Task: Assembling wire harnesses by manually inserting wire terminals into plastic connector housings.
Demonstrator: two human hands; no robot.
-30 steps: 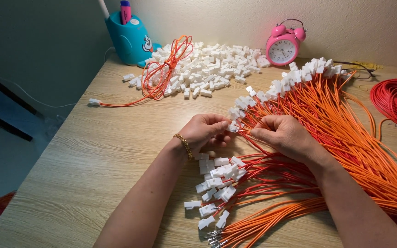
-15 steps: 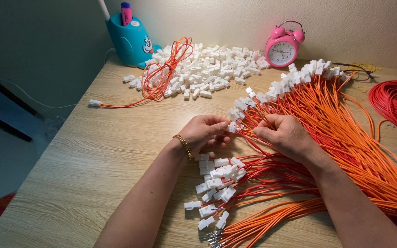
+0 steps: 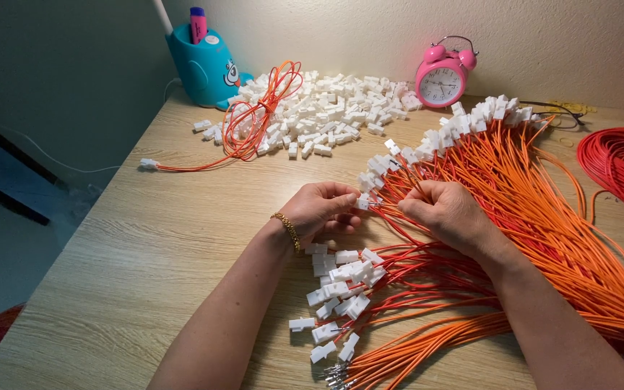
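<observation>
My left hand (image 3: pixel 323 211) pinches a small white plastic connector (image 3: pixel 362 203) at mid-table. My right hand (image 3: pixel 448 214) grips thin orange wires (image 3: pixel 390 205) whose ends meet that connector. Under both hands lies a bundle of orange wires with white connectors (image 3: pixel 341 285) fitted on their ends. A larger fan of orange wires (image 3: pixel 543 195) with white connectors spreads to the right and behind my right hand. A gold bracelet sits on my left wrist.
A heap of loose white connectors (image 3: pixel 326 112) lies at the back, with a coiled orange wire loop (image 3: pixel 258 115) on it. A blue pen holder (image 3: pixel 204 65) and a pink alarm clock (image 3: pixel 442 76) stand against the wall. Red cable coil (image 3: pixel 622 170) at right. Table edge runs along the left.
Both hands stay at the same spot; the fingers have shifted slightly as the wire ends and connector are brought together. The camera view moved a little.
</observation>
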